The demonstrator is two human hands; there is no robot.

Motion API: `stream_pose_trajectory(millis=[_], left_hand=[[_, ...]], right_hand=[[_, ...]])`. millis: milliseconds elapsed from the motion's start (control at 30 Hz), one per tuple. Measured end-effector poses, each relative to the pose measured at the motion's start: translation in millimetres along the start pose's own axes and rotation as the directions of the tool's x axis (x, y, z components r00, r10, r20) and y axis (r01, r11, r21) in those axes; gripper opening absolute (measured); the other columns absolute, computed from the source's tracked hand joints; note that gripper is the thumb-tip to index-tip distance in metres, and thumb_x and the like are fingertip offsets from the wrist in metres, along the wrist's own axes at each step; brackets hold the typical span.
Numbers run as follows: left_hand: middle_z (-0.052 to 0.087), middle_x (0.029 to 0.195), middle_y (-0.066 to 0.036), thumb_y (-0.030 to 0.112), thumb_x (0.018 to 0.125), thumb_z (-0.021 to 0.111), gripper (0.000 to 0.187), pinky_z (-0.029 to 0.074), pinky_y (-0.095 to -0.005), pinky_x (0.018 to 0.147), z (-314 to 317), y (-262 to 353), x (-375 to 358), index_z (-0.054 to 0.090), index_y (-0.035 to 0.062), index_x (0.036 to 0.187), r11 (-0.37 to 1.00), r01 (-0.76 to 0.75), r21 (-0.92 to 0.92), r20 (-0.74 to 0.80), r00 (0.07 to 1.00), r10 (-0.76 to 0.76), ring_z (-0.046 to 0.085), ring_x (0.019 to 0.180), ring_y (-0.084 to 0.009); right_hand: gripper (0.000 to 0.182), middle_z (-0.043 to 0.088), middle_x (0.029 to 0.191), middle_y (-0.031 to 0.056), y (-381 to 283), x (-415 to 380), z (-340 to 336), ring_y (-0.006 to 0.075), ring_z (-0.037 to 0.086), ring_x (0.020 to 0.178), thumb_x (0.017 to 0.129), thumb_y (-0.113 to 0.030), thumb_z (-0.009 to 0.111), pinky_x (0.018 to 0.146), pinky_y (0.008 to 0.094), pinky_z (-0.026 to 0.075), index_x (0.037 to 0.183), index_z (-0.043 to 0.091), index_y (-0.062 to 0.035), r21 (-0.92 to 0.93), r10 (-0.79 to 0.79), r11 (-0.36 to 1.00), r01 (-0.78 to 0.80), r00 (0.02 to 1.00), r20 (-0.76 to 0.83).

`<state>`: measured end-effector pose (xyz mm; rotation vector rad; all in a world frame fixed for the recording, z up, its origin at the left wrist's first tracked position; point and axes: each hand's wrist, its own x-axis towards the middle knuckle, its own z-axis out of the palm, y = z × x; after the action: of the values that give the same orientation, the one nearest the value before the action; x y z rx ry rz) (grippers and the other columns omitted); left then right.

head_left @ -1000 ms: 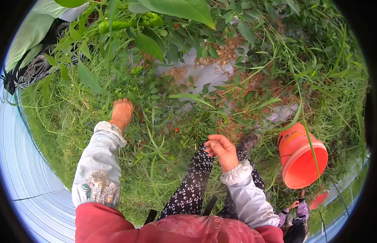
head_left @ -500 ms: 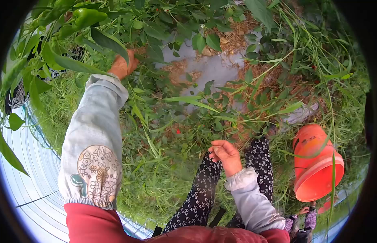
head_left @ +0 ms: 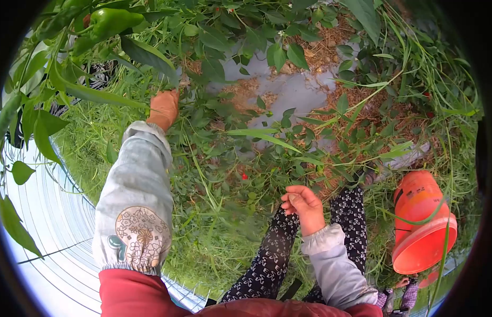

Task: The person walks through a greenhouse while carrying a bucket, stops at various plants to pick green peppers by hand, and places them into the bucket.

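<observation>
your left hand has drawn back slightly among the pepper plants, out from under the broad leaf that half a second ago covered part of it; that leaves your fingers by low leaves and stems, apart from the glossy, blunt-ended green pepper hanging at upper left. those fingers curl inward, their tips hidden; whether they grip anything, you cannot tell from here. your right hand stays near your black, white-printed trousers, thumb close to loosely bent fingers, the gap narrow; whether something small sits inside cannot be told. between your hands, a small red fruit shows in the foliage. beyond lie smooth grey sheeting and dry, shredded straw. at right, a tapering orange bucket tilts, its round mouth showing. your pale, crumpled left sleeve bears a flowered patch above the elbow band.
</observation>
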<state>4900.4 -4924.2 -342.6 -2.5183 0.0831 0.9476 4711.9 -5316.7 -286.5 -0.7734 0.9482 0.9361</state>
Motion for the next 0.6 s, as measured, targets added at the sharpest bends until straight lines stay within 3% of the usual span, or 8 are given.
stream_pose_trajectory(millis=[33, 67, 133, 233, 400, 467, 533, 600], left_hand=[[0.060, 0.093, -0.016, 0.005, 0.076, 0.049, 0.026, 0.046, -0.0424, 0.077, -3, 5, -11, 0.055, 0.0051, 0.102, 0.996, -0.086, 0.036, -0.130, 0.987, 0.090, 0.056, 0.090, -0.0366], [0.060, 0.093, -0.016, 0.005, 0.076, 0.049, 0.026, 0.046, -0.0424, 0.077, -8, 9, -20, 0.055, 0.0051, 0.102, 0.996, -0.079, 0.038, -0.132, 0.988, 0.083, 0.056, 0.090, -0.0366], [0.059, 0.093, -0.017, -0.003, 0.070, 0.050, 0.035, 0.045, -0.0420, 0.079, -13, 14, -38, 0.050, 0.0031, 0.105, 0.967, -0.231, -0.109, -0.267, 0.944, 0.195, 0.054, 0.092, -0.0366], [0.056, 0.097, -0.020, -0.008, 0.067, 0.050, 0.040, 0.044, -0.0423, 0.078, -16, 27, -69, 0.047, 0.0003, 0.107, 0.909, -0.263, -0.325, -0.318, 0.935, 0.156, 0.052, 0.094, -0.0369], [0.050, 0.106, -0.022, -0.008, 0.069, 0.049, 0.045, 0.043, -0.0410, 0.084, 5, 43, -103, 0.043, 0.0015, 0.112, 0.858, -0.292, -0.422, -0.334, 0.930, 0.153, 0.049, 0.100, -0.0380], [0.052, 0.102, -0.021, -0.007, 0.074, 0.048, 0.040, 0.044, -0.0430, 0.083, 27, 55, -113, 0.042, 0.0019, 0.113, 0.818, -0.454, -0.353, -0.503, 0.830, 0.243, 0.051, 0.096, -0.0396], [0.052, 0.105, -0.021, -0.009, 0.070, 0.050, 0.044, 0.043, -0.0431, 0.085, 41, 71, -128, 0.043, 0.0015, 0.112, 0.819, -0.434, -0.376, -0.462, 0.854, 0.240, 0.050, 0.100, -0.0390], [0.047, 0.121, -0.017, -0.001, 0.076, 0.048, 0.043, 0.039, -0.0409, 0.094, 52, 89, -139, 0.043, 0.0040, 0.118, 0.758, -0.264, -0.597, -0.252, 0.958, 0.136, 0.043, 0.113, -0.0375]], right_hand=[[0.016, 0.061, 0.086, 0.0062, -1, 1, 2, 0.0118, 0.058, 0.070, 0.088, -0.008, 0.049, 0.060, 0.0232, 0.047, 0.102, 0.055, -0.0023, -0.019, 0.000, 1.000, 0.000, 1.000, -0.005], [0.016, 0.061, 0.086, 0.0062, -1, 1, 3, 0.0118, 0.058, 0.070, 0.088, -0.008, 0.049, 0.060, 0.0232, 0.047, 0.102, 0.055, -0.0023, -0.021, -0.001, 1.000, 0.001, 1.000, 0.001], [0.016, 0.061, 0.086, 0.0061, 0, 2, 5, 0.0119, 0.058, 0.070, 0.088, -0.008, 0.049, 0.060, 0.0232, 0.047, 0.102, 0.055, -0.0024, -0.037, -0.002, 0.999, 0.002, 1.000, -0.001], [0.017, 0.061, 0.087, 0.0051, -1, 3, 6, 0.0090, 0.057, 0.069, 0.088, -0.007, 0.050, 0.060, 0.0205, 0.045, 0.104, 0.055, -0.0029, -0.027, 0.016, 1.000, -0.016, 1.000, 0.008], [0.017, 0.062, 0.087, 0.0052, -2, 3, 9, 0.0089, 0.056, 0.069, 0.088, -0.008, 0.050, 0.060, 0.0210, 0.045, 0.104, 0.054, -0.0030, -0.043, 0.011, 0.999, -0.011, 1.000, 0.016], [0.017, 0.062, 0.088, 0.0053, 1, 6, 11, 0.0088, 0.056, 0.069, 0.088, -0.008, 0.050, 0.060, 0.0211, 0.045, 0.104, 0.054, -0.0031, -0.049, 0.003, 0.999, -0.002, 1.000, 0.028], [0.018, 0.062, 0.089, 0.0054, 2, 8, 13, 0.0082, 0.056, 0.070, 0.089, -0.009, 0.050, 0.060, 0.0205, 0.045, 0.105, 0.054, -0.0038, -0.131, -0.017, 0.991, 0.023, 0.999, 0.043], [0.018, 0.062, 0.090, 0.0060, -3, 17, 27, 0.0114, 0.058, 0.074, 0.088, -0.008, 0.050, 0.064, 0.0226, 0.047, 0.104, 0.055, -0.0028, -0.190, -0.038, 0.981, 0.047, 0.998, 0.050]])
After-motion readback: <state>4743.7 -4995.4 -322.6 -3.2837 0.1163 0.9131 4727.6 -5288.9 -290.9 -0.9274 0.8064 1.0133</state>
